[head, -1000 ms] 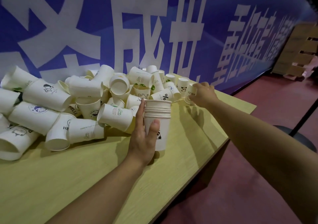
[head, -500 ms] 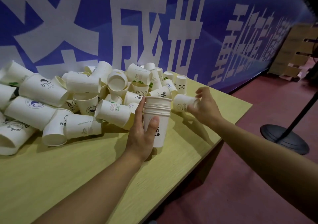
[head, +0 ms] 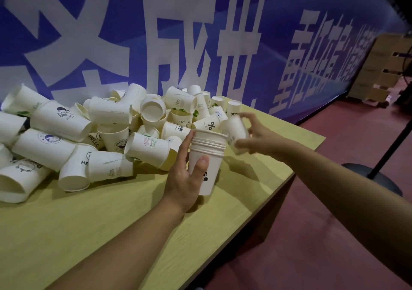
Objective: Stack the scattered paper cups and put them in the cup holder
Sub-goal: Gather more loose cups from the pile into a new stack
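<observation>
A stack of several nested white paper cups (head: 208,153) stands upright on the yellow table (head: 66,227), with my left hand (head: 186,173) gripping it from the left, thumb across its front. Just right of the stack's rim, my right hand (head: 259,137) holds a single white cup (head: 235,131), tilted and blurred by motion. A big pile of loose white printed cups (head: 107,129) lies on the table to the left and behind, most of them on their sides. No cup holder is in view.
A blue banner with large white characters (head: 200,33) hangs right behind the table. The table's right edge (head: 289,173) drops to a red floor. A black stand base (head: 376,178) sits on the floor at right, and cardboard boxes (head: 379,71) stand far right.
My right hand picked a cup from the far end of the pile and carried it back to the stack's rim. My left hand and the stack stayed in place.
</observation>
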Action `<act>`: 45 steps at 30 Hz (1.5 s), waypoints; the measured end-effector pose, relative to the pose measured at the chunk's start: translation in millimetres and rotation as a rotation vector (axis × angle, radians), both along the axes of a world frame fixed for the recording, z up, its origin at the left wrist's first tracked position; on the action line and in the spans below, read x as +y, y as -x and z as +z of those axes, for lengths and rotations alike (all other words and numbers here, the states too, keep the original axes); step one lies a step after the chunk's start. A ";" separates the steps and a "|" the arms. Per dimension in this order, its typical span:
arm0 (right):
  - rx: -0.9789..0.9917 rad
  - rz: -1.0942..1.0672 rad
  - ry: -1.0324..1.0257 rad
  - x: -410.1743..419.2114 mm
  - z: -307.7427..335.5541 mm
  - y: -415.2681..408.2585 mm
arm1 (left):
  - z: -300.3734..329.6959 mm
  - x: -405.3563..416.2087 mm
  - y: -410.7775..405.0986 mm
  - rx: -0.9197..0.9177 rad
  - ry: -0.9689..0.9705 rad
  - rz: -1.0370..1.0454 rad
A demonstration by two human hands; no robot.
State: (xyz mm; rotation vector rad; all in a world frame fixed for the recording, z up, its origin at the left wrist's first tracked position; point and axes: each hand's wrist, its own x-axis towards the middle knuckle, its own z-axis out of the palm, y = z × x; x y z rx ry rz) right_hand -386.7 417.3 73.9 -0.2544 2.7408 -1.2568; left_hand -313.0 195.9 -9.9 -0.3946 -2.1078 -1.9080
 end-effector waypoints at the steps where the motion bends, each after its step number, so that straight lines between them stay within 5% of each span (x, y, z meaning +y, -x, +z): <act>1: 0.079 -0.035 0.186 -2.9 3.3 -2.3 | -0.1 0.2 1.0 -0.004 0.006 0.000; 4: 0.197 -0.033 0.569 -21.4 5.1 -16.1 | 0.4 0.3 1.9 -0.001 0.006 -0.008; 10: 0.211 -0.027 0.640 -56.3 -17.8 -44.1 | 3.3 3.1 -2.6 0.008 0.077 -0.035; 20: 0.324 -0.054 0.506 -52.3 -31.9 -30.5 | -1.0 -0.5 7.1 -0.004 -0.031 0.097; 26: 0.395 -0.323 -0.080 -18.5 -30.7 93.6 | -0.8 0.3 10.5 -0.012 -0.071 0.097; 31: 0.340 -0.409 -0.224 -3.9 -37.3 146.3 | -3.7 0.4 16.3 -0.020 -0.106 0.063; 41: 0.527 -0.504 -0.127 13.2 -38.1 149.9 | -6.7 2.2 15.1 -0.024 -0.082 0.002; 45: 0.466 -0.516 0.084 24.2 -34.5 112.3 | -6.0 1.7 11.0 -0.017 -0.046 -0.002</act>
